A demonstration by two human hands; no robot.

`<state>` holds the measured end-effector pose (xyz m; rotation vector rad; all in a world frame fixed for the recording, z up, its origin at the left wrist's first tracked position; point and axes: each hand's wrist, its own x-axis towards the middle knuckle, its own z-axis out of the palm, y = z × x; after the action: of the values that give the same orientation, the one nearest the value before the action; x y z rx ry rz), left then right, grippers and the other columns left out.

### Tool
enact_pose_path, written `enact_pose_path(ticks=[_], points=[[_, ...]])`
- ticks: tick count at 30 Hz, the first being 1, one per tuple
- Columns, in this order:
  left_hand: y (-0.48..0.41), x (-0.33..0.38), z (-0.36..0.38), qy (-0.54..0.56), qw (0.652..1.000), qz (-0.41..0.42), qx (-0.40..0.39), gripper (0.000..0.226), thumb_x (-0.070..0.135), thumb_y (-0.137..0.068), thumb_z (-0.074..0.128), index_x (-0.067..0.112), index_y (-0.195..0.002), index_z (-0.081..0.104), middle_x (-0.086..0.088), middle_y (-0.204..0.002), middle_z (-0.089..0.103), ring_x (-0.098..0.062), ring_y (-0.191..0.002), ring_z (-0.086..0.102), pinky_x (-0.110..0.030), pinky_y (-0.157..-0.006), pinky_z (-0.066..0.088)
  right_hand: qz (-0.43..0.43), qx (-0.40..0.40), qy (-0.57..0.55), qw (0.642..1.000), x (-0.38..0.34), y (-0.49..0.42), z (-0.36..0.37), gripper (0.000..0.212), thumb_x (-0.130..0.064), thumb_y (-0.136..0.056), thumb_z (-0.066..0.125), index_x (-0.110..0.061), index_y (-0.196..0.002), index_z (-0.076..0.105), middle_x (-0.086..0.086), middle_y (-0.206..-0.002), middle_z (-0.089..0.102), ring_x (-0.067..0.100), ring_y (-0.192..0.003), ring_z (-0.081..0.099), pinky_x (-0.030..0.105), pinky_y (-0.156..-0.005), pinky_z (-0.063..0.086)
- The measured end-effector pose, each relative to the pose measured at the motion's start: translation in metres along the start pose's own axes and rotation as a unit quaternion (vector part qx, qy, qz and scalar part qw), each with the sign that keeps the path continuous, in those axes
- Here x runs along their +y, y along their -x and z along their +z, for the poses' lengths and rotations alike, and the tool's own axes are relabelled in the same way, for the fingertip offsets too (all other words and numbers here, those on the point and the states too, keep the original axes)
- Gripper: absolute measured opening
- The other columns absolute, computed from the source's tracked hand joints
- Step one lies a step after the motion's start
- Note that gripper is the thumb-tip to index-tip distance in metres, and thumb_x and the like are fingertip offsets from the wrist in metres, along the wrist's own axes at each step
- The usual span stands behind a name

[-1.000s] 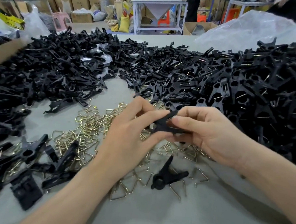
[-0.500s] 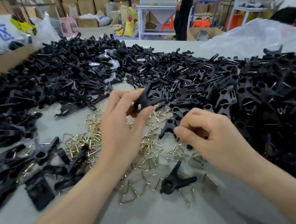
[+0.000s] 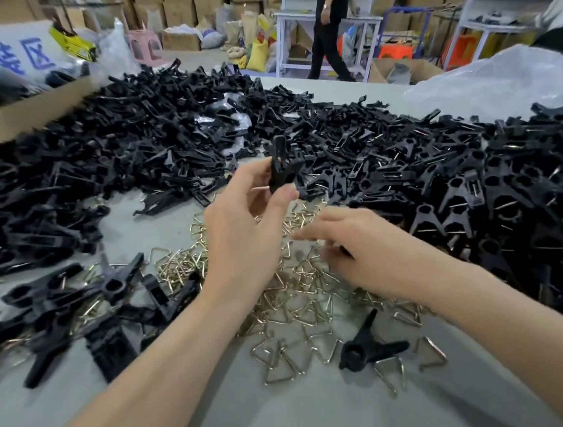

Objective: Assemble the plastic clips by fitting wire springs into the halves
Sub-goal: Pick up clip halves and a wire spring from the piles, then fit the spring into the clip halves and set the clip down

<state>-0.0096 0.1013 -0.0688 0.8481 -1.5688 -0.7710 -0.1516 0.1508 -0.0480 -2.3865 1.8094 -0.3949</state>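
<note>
Head view, nearest first: on the grey table (image 3: 321, 423), in the lower middle of the frame, one lone clip (image 3: 368, 349) lies among the loose wire springs (image 3: 293, 305). Just above it, my right hand (image 3: 355, 251) has let go of the piece both hands pinched a second ago and has dropped onto the springs. Blur hides whether its fingers have caught one yet. My left hand (image 3: 247, 234) alone now grips the black clip (image 3: 283, 165), lifted upright at frame centre, clear of the table. I judge I'm fetching a spring for the next fit. At lower left lie joined clips (image 3: 93, 298). Beyond, black halves (image 3: 124, 150) heap across the upper frame.
</note>
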Motion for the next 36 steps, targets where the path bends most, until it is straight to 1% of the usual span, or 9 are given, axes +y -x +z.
enact_pose_path(ticks=[6,10,12,15,17,19,25,30,36], points=[[0.0,-0.002,0.001,0.001,1.0,-0.008,-0.01,0.023,0.015,-0.088,0.068,0.029,-0.105,0.062,0.008,-0.096,0.069,-0.011,-0.091,0.068,-0.036,-0.086,0.054,0.011,-0.083,0.013,0.996,0.001,-0.017,-0.01,0.016,-0.008,-0.085,0.064,-0.023,-0.081,0.06,-0.011,-0.084,0.059,0.003,-0.074,0.054,0.018,-0.071,0.045],[0.003,0.0,0.004,-0.021,0.999,-0.002,-0.05,0.027,0.017,-0.086,0.071,0.021,-0.112,0.065,0.014,-0.097,0.068,0.001,-0.092,0.064,-0.016,-0.085,0.049,0.089,0.062,-0.16,0.981,0.012,0.004,-0.012,0.013,-0.018,-0.084,0.07,-0.028,-0.08,0.062,-0.013,-0.076,0.064,-0.007,-0.069,0.058,0.007,-0.063,0.043],[0.006,0.003,0.006,-0.053,0.994,0.024,-0.09,0.031,0.017,-0.086,0.071,0.022,-0.115,0.064,0.016,-0.1,0.067,0.004,-0.093,0.062,-0.012,-0.084,0.048,0.148,0.134,-0.317,0.927,0.018,0.019,-0.012,0.012,-0.011,-0.084,0.069,-0.022,-0.086,0.067,-0.003,-0.074,0.07,0.0,-0.061,0.061,0.012,-0.058,0.047],[0.012,0.007,0.01,-0.116,0.979,0.074,-0.15,0.036,0.014,-0.084,0.071,0.021,-0.118,0.064,0.016,-0.1,0.065,0.004,-0.088,0.06,-0.007,-0.084,0.045,0.207,0.183,-0.529,0.802,0.022,0.043,-0.008,0.018,0.004,-0.08,0.067,-0.012,-0.085,0.073,0.006,-0.071,0.071,0.01,-0.061,0.065,0.015,-0.058,0.051],[0.016,0.01,0.013,-0.148,0.966,0.118,-0.179,0.036,0.01,-0.083,0.071,0.02,-0.118,0.066,0.011,-0.098,0.064,0.003,-0.087,0.059,-0.008,-0.084,0.044,0.232,0.218,-0.631,0.708,0.023,0.058,-0.006,0.011,-0.001,-0.069,0.069,-0.008,-0.074,0.075,0.009,-0.071,0.07,0.015,-0.062,0.067,0.017,-0.058,0.053],[0.018,0.011,0.015,-0.15,0.957,0.136,-0.209,0.037,0.008,-0.084,0.07,0.022,-0.118,0.067,0.011,-0.097,0.063,-0.002,-0.09,0.059,-0.017,-0.086,0.046,0.24,0.247,-0.667,0.661,0.025,0.069,-0.007,0.008,-0.007,-0.062,0.069,-0.008,-0.068,0.074,0.01,-0.069,0.069,0.017,-0.062,0.068,0.017,-0.056,0.054],[0.023,0.014,0.018,-0.132,0.947,0.143,-0.255,0.041,0.003,-0.083,0.069,0.021,-0.12,0.066,0.01,-0.098,0.062,-0.003,-0.093,0.058,-0.013,-0.083,0.042,0.218,0.206,-0.594,0.746,0.021,0.076,-0.01,0.014,-0.02,-0.058,0.072,-0.013,-0.07,0.075,0.005,-0.062,0.066,0.011,-0.052,0.06,0.017,-0.048,0.048],[0.026,0.017,0.021,-0.108,0.951,0.143,-0.253,0.038,0.005,-0.084,0.068,0.018,-0.12,0.067,0.005,-0.099,0.065,-0.006,-0.094,0.06,-0.027,-0.085,0.049,0.22,0.213,-0.567,0.765,0.022,0.075,-0.006,0.015,-0.02,-0.058,0.072,-0.008,-0.068,0.073,0.004,-0.058,0.066,0.009,-0.05,0.059,0.016,-0.05,0.049],[0.026,0.016,0.021,-0.143,0.94,0.182,-0.252,0.036,0.01,-0.082,0.068,0.016,-0.118,0.067,0.006,-0.098,0.065,-0.002,-0.09,0.058,-0.013,-0.085,0.044,0.211,0.229,-0.537,0.784,0.02,0.074,-0.004,0.005,-0.012,-0.068,0.075,-0.009,-0.068,0.07,0.004,-0.055,0.064,0.008,-0.048,0.057,0.014,-0.049,0.047]])
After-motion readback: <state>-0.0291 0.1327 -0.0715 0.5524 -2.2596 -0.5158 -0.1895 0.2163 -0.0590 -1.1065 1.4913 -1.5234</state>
